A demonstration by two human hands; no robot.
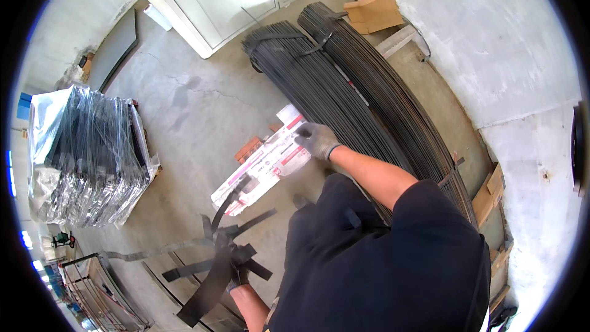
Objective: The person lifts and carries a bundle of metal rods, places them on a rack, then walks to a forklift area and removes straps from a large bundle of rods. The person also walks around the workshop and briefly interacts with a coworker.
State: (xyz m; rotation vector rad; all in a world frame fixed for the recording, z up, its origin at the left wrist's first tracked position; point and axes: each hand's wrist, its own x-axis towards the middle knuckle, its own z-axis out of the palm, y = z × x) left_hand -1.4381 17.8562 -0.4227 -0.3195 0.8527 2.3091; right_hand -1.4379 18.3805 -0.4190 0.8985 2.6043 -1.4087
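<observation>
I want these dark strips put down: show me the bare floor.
The widest bare patch is concrete floor, bordered by the plastic-wrapped stack, white panelling and rod bundles. It is crowded by the right wall, with the bundles and cardboard, and lower left, with the metal frame and the left hand holding dark strips.
</observation>
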